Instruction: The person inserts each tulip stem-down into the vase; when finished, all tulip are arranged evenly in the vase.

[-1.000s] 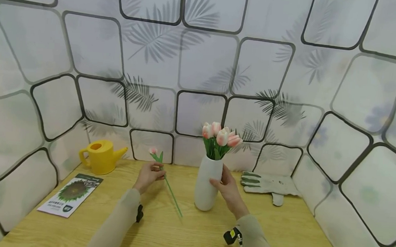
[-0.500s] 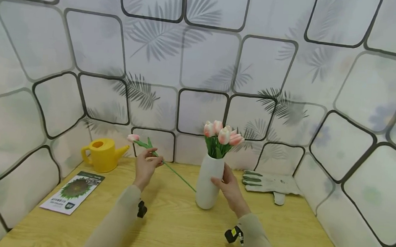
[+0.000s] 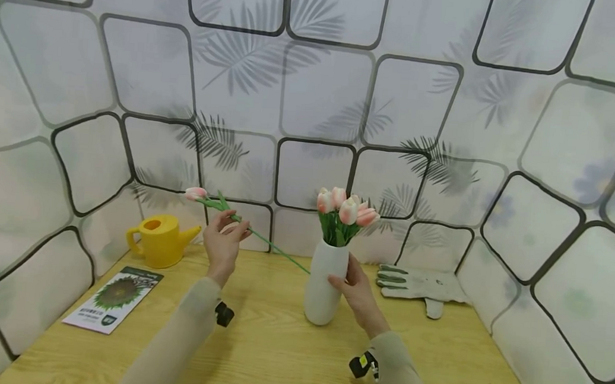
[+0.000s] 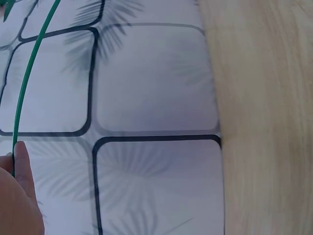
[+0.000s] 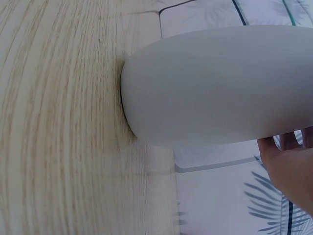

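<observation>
In the head view my left hand (image 3: pixel 222 242) pinches the green stem of a single pink tulip (image 3: pixel 196 194) above the table. Its bloom points left, while the stem slants down to the right toward the white vase (image 3: pixel 324 285). In the left wrist view the stem (image 4: pixel 30 66) runs up from my fingers. The vase stands upright and holds several pink-and-white tulips (image 3: pixel 347 209). My right hand (image 3: pixel 358 294) grips the vase's right side, thumb across its front. From the right wrist view, the vase (image 5: pixel 210 88) rests on the table with my right hand (image 5: pixel 291 164) around its side.
A yellow watering can (image 3: pixel 160 242) stands at the back left, with a sunflower seed packet (image 3: pixel 114 298) in front of it. Pale work gloves (image 3: pixel 421 284) lie right of the vase. A patterned wall covering (image 3: pixel 318 115) borders the wooden table (image 3: pixel 274 362).
My left hand has raised the single tulip, and its stem has tilted from steep toward level, the bloom swinging left and the lower end rising beside the vase. My right hand stays on the vase.
</observation>
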Tool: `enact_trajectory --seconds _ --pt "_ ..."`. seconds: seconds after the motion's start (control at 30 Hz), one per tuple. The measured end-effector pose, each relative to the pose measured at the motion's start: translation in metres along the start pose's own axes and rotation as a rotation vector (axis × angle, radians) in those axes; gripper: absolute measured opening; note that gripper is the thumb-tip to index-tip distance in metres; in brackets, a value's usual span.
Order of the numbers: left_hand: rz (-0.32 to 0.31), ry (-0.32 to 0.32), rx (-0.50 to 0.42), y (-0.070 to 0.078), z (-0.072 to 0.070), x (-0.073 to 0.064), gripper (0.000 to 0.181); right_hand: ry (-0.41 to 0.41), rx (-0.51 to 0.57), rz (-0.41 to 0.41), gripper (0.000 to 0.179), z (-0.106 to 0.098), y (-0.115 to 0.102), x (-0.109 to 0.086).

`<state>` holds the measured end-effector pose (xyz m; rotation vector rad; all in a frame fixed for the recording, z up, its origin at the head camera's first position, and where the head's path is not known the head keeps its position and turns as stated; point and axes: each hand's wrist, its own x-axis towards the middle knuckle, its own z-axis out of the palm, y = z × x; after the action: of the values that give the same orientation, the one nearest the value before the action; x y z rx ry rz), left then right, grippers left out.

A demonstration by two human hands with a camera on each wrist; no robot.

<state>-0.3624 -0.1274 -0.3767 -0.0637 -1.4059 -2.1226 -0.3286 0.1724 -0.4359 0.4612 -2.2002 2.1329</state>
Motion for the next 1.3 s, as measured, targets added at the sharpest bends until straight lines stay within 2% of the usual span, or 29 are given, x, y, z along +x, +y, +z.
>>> enact_trajectory --seconds 0.17,0.4,0.63,0.97,1.17,1.3 --pt "0.040 0.032 -0.027 0.013 0.006 0.002 0.034 0.000 -0.004 -0.005 0.078 0.001 -0.001 -0.001" --pt "0.048 0.073 -0.122 0.026 0.015 0.002 0.032 0.004 -0.012 -0.004 0.079 -0.001 -0.001 -0.001" --pt "0.083 0.062 -0.213 0.042 0.030 0.000 0.033 0.001 -0.018 0.002 0.080 -0.001 -0.002 -0.001" --pt "0.148 0.013 -0.165 0.057 0.054 0.000 0.031 0.007 -0.007 0.013 0.080 -0.001 -0.001 0.000" --pt "0.274 -0.086 -0.071 0.063 0.066 -0.002 0.031 0.003 -0.015 0.016 0.080 -0.001 -0.002 -0.001" --pt "0.349 -0.128 -0.009 0.066 0.073 -0.005 0.029 -0.001 -0.020 0.019 0.081 -0.002 -0.003 -0.002"
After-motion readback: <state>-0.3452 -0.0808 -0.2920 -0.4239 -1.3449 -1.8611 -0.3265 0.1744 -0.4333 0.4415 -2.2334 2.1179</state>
